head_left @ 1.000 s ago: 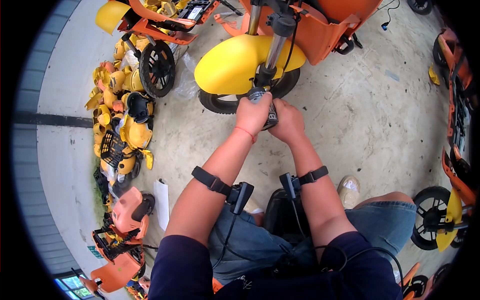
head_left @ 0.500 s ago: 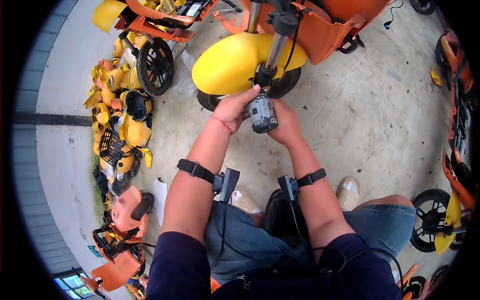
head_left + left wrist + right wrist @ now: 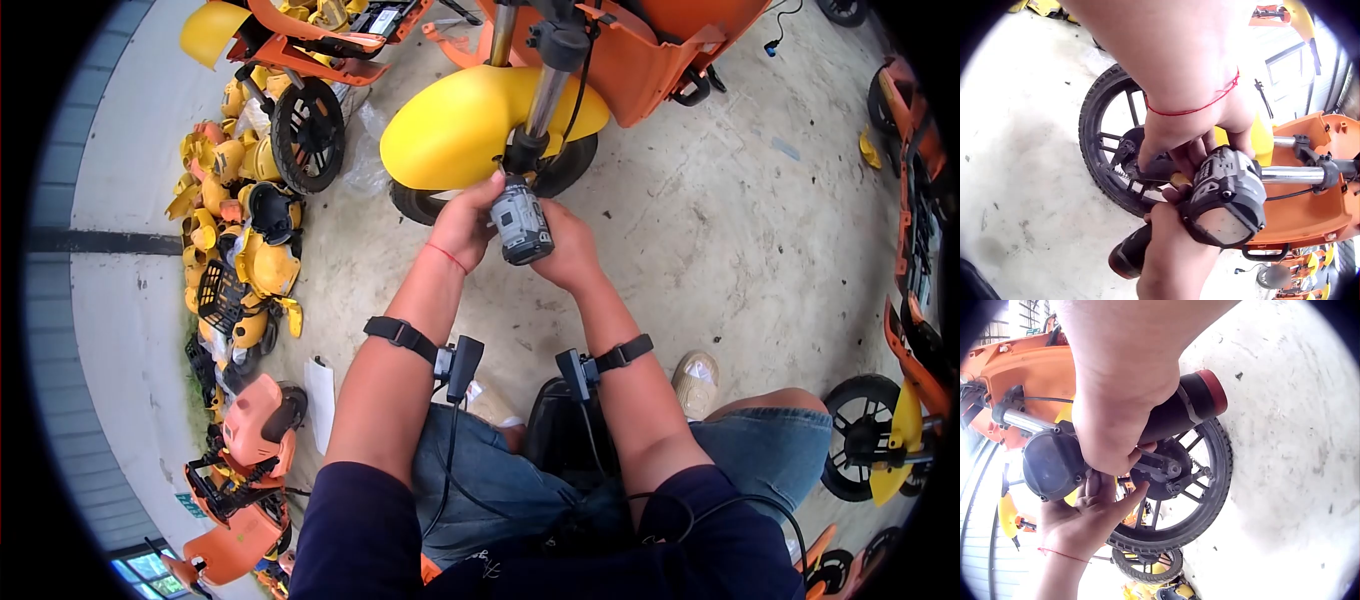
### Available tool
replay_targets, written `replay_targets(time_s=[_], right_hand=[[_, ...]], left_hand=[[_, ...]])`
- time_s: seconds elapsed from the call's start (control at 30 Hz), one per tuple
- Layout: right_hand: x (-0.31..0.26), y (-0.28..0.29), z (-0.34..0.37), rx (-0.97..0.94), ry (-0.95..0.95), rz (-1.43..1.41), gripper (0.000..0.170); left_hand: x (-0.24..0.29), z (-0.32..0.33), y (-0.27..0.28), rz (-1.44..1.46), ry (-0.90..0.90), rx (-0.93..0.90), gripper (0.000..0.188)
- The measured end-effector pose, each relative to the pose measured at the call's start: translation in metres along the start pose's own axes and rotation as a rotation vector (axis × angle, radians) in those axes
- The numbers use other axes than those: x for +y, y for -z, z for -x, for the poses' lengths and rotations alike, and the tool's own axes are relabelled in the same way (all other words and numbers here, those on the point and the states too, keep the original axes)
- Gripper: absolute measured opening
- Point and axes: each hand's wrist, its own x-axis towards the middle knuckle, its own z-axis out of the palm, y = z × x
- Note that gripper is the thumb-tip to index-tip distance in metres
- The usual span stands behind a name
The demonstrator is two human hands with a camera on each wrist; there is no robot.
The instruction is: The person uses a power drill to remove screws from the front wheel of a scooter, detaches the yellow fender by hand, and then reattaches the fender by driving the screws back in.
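Observation:
My right hand [image 3: 570, 248] grips the handle of a grey and black power tool [image 3: 522, 225], whose body lies between both hands. In the right wrist view, the handle's red-ended base [image 3: 1213, 392] sticks out past the right hand [image 3: 1110, 419]. My left hand [image 3: 466, 225] is at the tool's left side, fingers toward its front; in the right wrist view the left thumb [image 3: 1134, 499] is extended beside the wheel hub [image 3: 1159, 470]. Just beyond are a yellow fender [image 3: 450, 130], a fork leg [image 3: 545, 105] and a front wheel [image 3: 415, 203]. The tool's tip is hidden.
Orange body panels [image 3: 640, 65] rise behind the fork. Another scooter's wheel [image 3: 308, 135] and a pile of yellow parts [image 3: 270, 268] are at the left. More scooters line the right, one with a black wheel [image 3: 862, 437]. Concrete floor [image 3: 740, 240] lies between.
Since the oldest frame, my left hand has moved off the tool's top to its left side, uncovering the grey body. The right hand keeps its grip; the tool has shifted slightly left since the middle frame.

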Motion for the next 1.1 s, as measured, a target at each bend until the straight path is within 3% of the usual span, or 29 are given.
replay_targets(time_s=[0.4, 1.1], right_hand=[[0.003, -0.003, -0.002, -0.01, -0.001, -0.003, 0.042], [-0.002, 0.002, -0.001, 0.009, 0.023, 0.047, 0.036]], left_hand=[[-0.019, -0.01, 0.01, 0.265, -0.044, -0.229, 0.049], [-0.022, -0.01, 0.01, 0.271, -0.047, -0.258, 0.054]])
